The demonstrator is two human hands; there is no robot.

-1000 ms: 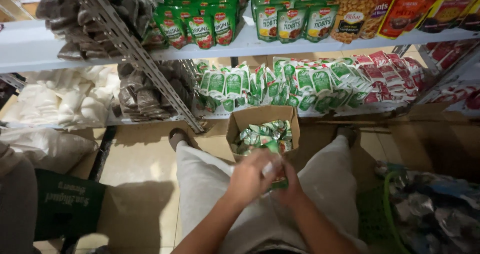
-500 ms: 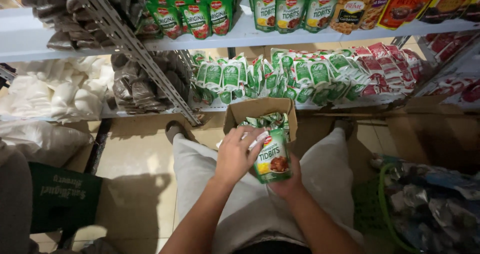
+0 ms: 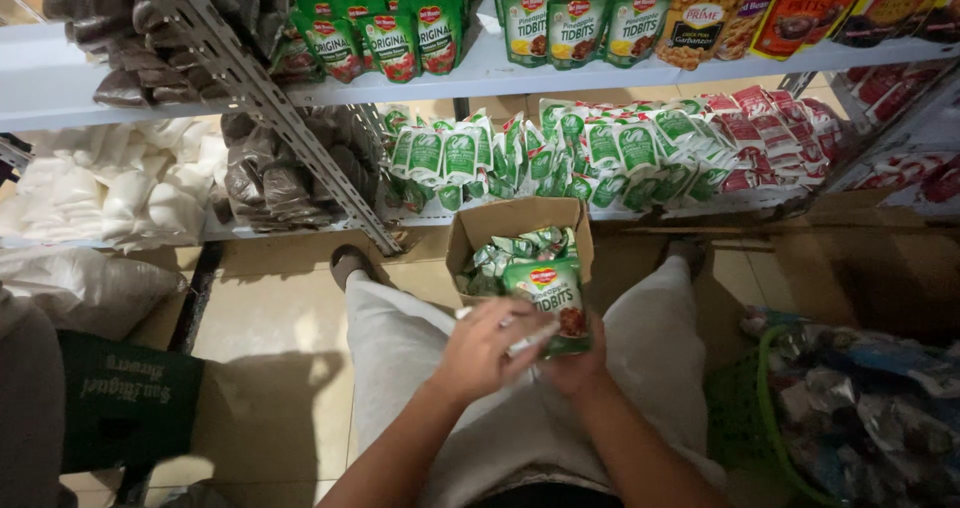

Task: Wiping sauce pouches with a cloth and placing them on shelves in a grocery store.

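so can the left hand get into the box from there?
Probably yes: the box sits open-topped just past the left hand, with nothing between; the pouch is in the right hand.

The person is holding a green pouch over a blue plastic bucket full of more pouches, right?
Not quite. The head view shows both hands, left hand and right hand, holding the green pouch over a brown cardboard box, not a blue plastic bucket. The box does hold more pouches.
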